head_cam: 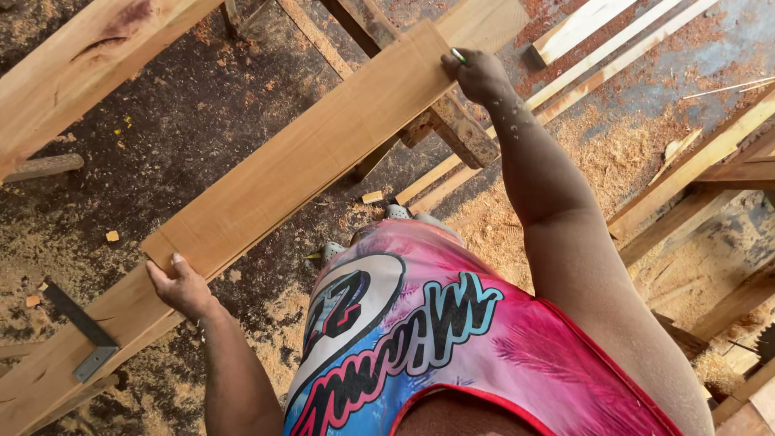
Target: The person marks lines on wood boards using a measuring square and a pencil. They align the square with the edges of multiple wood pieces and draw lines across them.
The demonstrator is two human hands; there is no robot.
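Both hands grip a short flat pale wooden board point(299, 153) lying on a longer plank point(73, 347).
Left hand point(182, 284) curls over the near end edge; right hand point(478, 74) pinches the far corner, a green-tipped pencil point(458, 55) in its fingers. A grey metal square point(85, 331) lies left. Sawdust-strewn dirt floor point(186, 105), timber stacked right.

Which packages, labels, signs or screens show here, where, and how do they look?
No packages, signs or screens.
Only print: shirt graphic, bottom centre on the person's pink top; white oval, black, red and blue lettering shapes.
Bare board held by left hand and right hand.
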